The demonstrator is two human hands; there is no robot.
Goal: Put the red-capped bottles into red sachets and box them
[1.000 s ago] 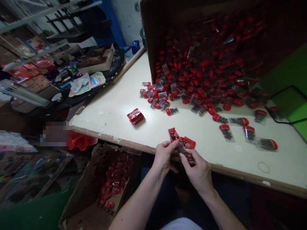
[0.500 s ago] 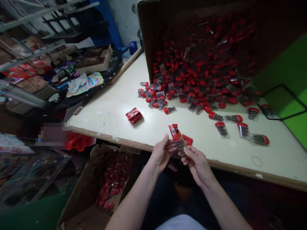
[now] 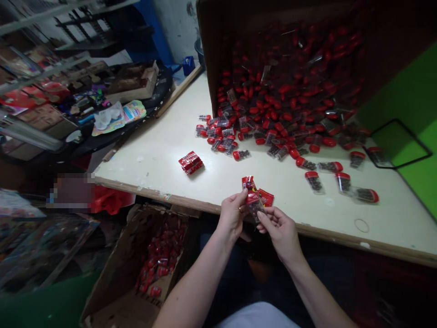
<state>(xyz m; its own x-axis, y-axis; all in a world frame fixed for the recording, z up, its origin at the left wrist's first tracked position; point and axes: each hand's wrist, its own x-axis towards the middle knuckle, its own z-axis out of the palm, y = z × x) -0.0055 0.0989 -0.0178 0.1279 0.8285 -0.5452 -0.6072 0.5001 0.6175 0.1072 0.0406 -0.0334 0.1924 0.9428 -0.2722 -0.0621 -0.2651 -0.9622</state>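
Observation:
At the table's front edge, my left hand [image 3: 234, 213] and my right hand [image 3: 278, 230] hold a small clear pack of dark balls [image 3: 254, 209] between them. A red printed piece [image 3: 249, 183] with a dark picture covers its upper end; whether it is a label or a wrapper I cannot tell. My left thumb presses on the red part, while my right thumb and fingers pinch the clear lower end. Just behind the pack lies a flat red printed packet [image 3: 266, 197]. A small stack of red printed packets [image 3: 191, 163] rests farther left.
A large tipped cardboard box [image 3: 209, 59] spills many red-capped clear packs [image 3: 273, 123] onto the white table [image 3: 153, 150]. A black wire frame [image 3: 398, 145] and a rubber band [image 3: 361, 225] lie at right. Below left stands an open carton [image 3: 112, 273] holding red-topped packs [image 3: 160, 259].
My left thumb has come down onto the red part of the pack, and the left fingers have closed around it. My right hand keeps its pinch. The view has shifted slightly.

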